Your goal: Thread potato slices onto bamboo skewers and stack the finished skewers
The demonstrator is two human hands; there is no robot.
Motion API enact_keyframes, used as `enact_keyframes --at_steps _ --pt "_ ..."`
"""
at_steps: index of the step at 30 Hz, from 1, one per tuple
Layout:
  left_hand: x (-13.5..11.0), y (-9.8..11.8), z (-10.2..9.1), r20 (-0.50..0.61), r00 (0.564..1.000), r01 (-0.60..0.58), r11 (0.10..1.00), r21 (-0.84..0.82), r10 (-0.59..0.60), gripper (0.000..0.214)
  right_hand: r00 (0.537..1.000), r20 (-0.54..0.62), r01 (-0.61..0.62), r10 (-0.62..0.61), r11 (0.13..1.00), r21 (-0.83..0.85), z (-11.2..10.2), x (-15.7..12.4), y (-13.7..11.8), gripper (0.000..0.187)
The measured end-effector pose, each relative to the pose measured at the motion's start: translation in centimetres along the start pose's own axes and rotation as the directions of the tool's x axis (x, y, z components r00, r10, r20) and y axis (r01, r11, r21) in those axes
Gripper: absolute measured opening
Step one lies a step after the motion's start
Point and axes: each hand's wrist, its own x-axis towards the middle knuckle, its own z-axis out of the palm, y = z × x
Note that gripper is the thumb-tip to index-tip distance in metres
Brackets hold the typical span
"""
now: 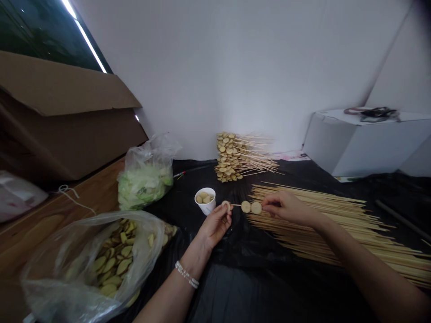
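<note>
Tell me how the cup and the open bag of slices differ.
The cup is white; the bag is see-through. The cup stands upright; the bag sprawls, slack and creased. The cup is small; the bag is much larger. Both are open and hold pale slices.

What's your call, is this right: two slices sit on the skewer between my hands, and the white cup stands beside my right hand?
Not quite: in the head view, the white cup stands beside your left hand, not your right hand. Two slices do sit on the skewer between them.
</note>
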Motion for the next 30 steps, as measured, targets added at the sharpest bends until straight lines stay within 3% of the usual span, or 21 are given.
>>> enact_keyframes --at_steps 19,30 --pt "0.3 -0.5 -0.3 -0.095 0.987 -0.111 0.981 0.159 0.127 0.005 0.998 -0.04 0.041 -0.046 0.992 -0.12 0.3 0.0 -0.5 0.02" --pt "0.1 -0.7 -0.2 -0.097 0.978 -0.16 0.961 0.225 0.186 0.02 0.998 -0.046 0.024 -0.034 0.979 -0.2 1.2 0.0 -0.7 0.021"
